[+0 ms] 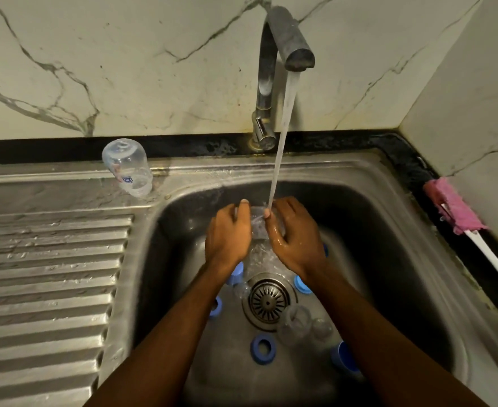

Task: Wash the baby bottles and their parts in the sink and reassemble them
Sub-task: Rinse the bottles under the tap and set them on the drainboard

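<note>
Marble-veined wall tiles back a stainless steel sink unit; entries run left to right. Ribbed steel draining board: one, wet. Clear plastic baby bottle standing mouth-down: one, on the steel ledge at the basin's back left corner, apparently washed already. Left hand: over the basin, fingers curled round the left side of a second clear plastic bottle. That bottle sits between both hands under the stream, above the basin floor, its outline blurred by water. Curved steel tap: one, open, its water stream falling onto the held bottle. Right hand: wet, fingers wrapped round the bottle's right side, thumb tip in the stream. Handling, as judged: the bottle is light, thin-walled and fairly stiff, not brittle, but slick when wet, so a two-handed hold round the body suits it better than a pinch at the rim. Basin floor: blue plastic pieces, six showing at least in part, one plainly a screw ring; clear domed caps, two; round steel drain strainer, one; beside it a small clear piece too blurred to name. Bottles in all: two. Pink-headed brush with white handle: one, lying on the dark counter edge at far right.
</note>
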